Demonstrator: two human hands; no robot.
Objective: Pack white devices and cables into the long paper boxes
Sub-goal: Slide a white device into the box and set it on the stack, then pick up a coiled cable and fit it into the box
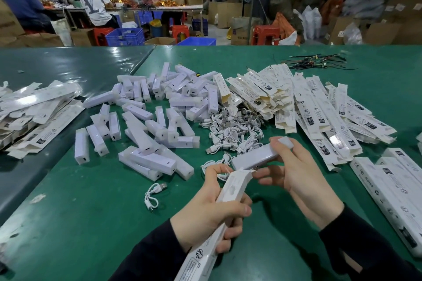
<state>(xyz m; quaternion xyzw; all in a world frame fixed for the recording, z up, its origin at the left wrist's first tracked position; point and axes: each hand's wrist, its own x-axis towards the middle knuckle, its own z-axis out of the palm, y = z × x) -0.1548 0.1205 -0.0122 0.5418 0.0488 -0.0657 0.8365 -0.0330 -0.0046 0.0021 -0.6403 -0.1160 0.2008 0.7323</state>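
left hand point(211, 214): grips a long paper box point(214, 219), open end up; fingers curled round it
right hand point(296, 173): holds a white device point(255, 157) just at the box's mouth
middle: loose cables point(233, 130) on the green table point(91, 212); scattered devices point(146, 121) left
far: flat boxes point(319, 107) heaped right

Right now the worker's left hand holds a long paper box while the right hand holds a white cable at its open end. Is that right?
Not quite. In the head view the right hand holds a white device, not a cable, at the open end of the long paper box gripped by the left hand.
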